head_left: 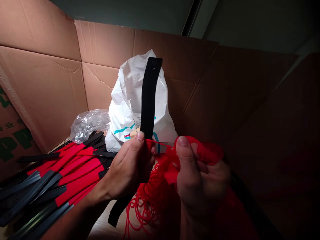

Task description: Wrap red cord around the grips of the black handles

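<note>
My left hand (133, 158) is closed around the middle of a black strap (149, 100), thumb on top. The strap's upper end, with a small round stud or hole, points up; its lower end hangs below my wrist. Red material covers part of the strap at my fingers. My right hand (197, 173) is closed on red yarn (210, 153), thumb uppermost. A thin red strand runs taut between the two hands. Loose loops of the yarn hang below and between them. Part of what my right fingers hold is hidden in shadow.
A pile of black straps with red middles (80, 170) lies at the left. Behind my hands stands a white plastic bag (125, 110), with a crumpled clear plastic bag (88, 123) beside it. Cardboard walls (105, 43) rise at the back and left. The right side is dark.
</note>
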Action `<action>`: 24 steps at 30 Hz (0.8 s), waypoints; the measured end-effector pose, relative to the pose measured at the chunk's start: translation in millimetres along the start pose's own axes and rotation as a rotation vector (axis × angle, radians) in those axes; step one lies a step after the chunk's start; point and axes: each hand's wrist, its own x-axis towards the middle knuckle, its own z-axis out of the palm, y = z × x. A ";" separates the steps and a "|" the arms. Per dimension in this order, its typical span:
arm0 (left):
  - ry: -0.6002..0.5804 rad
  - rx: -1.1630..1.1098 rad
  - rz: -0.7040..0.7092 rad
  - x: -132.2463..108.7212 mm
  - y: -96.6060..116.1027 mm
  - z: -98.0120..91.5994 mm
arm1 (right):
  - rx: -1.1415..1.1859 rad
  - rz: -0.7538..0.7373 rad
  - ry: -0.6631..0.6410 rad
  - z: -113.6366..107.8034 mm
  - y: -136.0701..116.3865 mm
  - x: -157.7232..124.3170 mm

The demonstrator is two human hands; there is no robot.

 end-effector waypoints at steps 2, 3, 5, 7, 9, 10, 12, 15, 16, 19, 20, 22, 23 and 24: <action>-0.005 -0.015 0.008 0.2 -2.0 0.1 | -0.122 -0.162 0.102 1.0 5.9 -1.3; -0.004 -0.015 0.016 0.7 -3.1 0.5 | -0.175 -0.237 0.138 0.9 9.6 -1.2; -0.004 -0.007 0.013 2.1 -5.5 1.0 | -0.247 -0.353 0.198 0.5 17.4 0.2; -0.014 -0.002 -0.015 3.2 -7.6 0.3 | -0.292 -0.439 0.223 -0.1 24.1 2.5; -0.059 -0.028 -0.056 3.1 -8.6 -1.8 | -0.331 -0.506 0.213 -0.6 28.4 4.8; -0.099 -0.027 -0.067 2.6 -8.6 -3.1 | -0.353 -0.530 0.209 -0.9 29.6 5.7; -0.169 0.011 -0.063 0.6 -7.8 -5.0 | -0.371 -0.564 0.209 -1.4 30.8 6.7; -0.129 0.163 0.040 -2.4 -5.8 -3.9 | -0.372 -0.590 0.226 -1.3 31.3 7.1; -0.107 0.217 0.073 -2.9 -5.2 -2.4 | -0.364 -0.593 0.226 -0.9 31.4 7.2; -0.128 0.330 0.117 -3.3 -4.3 2.8 | -0.315 -0.607 0.181 0.4 31.5 7.5; -0.137 0.339 0.118 -3.4 -4.4 4.2 | -0.308 -0.618 0.162 0.8 31.4 7.6; -0.105 0.349 0.163 -4.2 -4.7 6.2 | -0.341 -0.645 0.137 1.2 31.5 7.9; -0.067 0.376 0.206 -4.9 -4.9 6.8 | -0.366 -0.644 0.145 1.2 31.6 8.1; -0.030 0.419 0.253 -5.6 -5.1 7.2 | -0.388 -0.632 0.157 1.2 31.8 8.4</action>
